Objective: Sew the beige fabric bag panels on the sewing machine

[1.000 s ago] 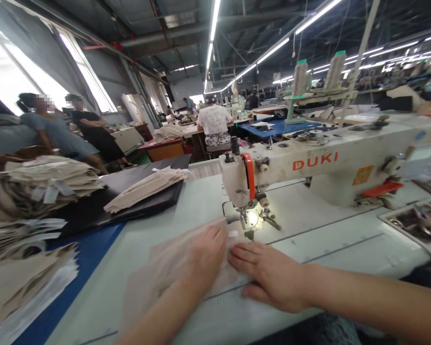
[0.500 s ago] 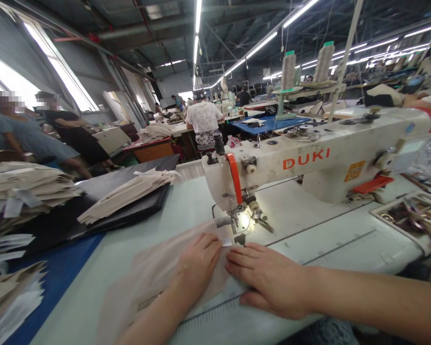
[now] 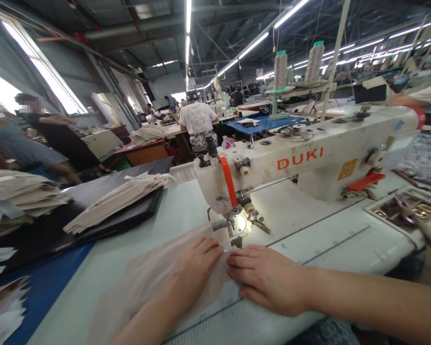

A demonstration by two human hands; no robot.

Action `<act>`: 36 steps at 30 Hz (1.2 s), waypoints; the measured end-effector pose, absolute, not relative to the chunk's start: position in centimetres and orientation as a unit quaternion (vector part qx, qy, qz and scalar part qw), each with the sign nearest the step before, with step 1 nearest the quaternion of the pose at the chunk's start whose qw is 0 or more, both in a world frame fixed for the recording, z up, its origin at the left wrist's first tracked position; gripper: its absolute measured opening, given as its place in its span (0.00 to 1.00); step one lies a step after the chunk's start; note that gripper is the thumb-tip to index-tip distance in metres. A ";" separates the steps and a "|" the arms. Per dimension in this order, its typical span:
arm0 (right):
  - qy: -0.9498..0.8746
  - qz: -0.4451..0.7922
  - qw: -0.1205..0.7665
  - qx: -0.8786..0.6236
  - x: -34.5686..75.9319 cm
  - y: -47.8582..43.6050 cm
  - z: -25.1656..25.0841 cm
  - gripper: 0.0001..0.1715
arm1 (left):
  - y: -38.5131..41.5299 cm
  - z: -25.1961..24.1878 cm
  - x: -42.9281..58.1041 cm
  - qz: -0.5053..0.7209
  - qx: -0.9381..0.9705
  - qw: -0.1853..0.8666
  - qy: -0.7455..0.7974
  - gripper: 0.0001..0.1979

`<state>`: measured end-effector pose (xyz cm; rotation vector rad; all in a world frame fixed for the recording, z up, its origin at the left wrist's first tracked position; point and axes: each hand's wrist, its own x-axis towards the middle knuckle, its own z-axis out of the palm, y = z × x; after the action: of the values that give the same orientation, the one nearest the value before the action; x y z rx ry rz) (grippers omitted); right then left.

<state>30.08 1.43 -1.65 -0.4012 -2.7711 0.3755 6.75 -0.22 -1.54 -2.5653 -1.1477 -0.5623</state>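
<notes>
A beige piece of fabric [image 3: 154, 278] lies on the pale sewing table [image 3: 309, 249] in front of a white DUKI sewing machine [image 3: 309, 158]. My left hand [image 3: 196, 268] lies flat on the fabric, fingers stretched toward the lit needle and presser foot [image 3: 233, 225]. My right hand [image 3: 267, 278] rests flat beside it on the fabric's right edge, fingers pointing left. A small white label [image 3: 224, 246] shows between the fingertips of both hands, just before the presser foot.
Stacks of beige fabric pieces [image 3: 111, 201] lie on a black board at the left, more piles [image 3: 17, 196] at the far left. A tray with scissors and tools [image 3: 405, 211] sits at the right. Thread cones [image 3: 280, 69] stand behind the machine. Other people work in the background.
The view has shifted a little to the right, so everything sits further left in the picture. Both hands stay flat on the fabric by the presser foot.
</notes>
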 end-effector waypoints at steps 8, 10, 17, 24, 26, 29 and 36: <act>-0.965 0.141 0.167 -0.142 30.0 1.4 -1.7 0.18 | 0.4 -2.1 7.5 -0.227 -0.886 0.172 -0.366 0.18; -0.966 0.139 0.165 -0.143 29.9 1.4 -1.6 0.18 | 0.4 -2.4 7.4 -0.217 -0.885 0.165 -0.377 0.18; -0.969 0.118 0.158 -0.150 30.0 1.4 -1.6 0.16 | 0.4 -2.7 7.1 -0.243 -0.882 0.189 -0.356 0.20; -0.970 0.098 0.166 -0.151 29.9 1.3 -1.6 0.15 | 0.5 -2.6 7.0 -0.266 -0.878 0.222 -0.330 0.19; -0.969 0.096 0.169 -0.152 29.9 1.3 -1.5 0.14 | 0.5 -2.6 7.1 -0.277 -0.876 0.225 -0.325 0.18; -0.968 0.095 0.173 -0.157 29.9 1.3 -1.4 0.14 | 0.5 -2.6 7.2 -0.282 -0.876 0.221 -0.323 0.18; -0.967 0.102 0.168 -0.163 29.8 1.3 -1.5 0.13 | 0.6 -2.5 7.2 -0.272 -0.882 0.218 -0.317 0.19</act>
<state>29.84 1.32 -1.53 -0.4635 -2.7494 0.2888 7.17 0.60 -2.50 -2.4423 -0.8772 -0.7535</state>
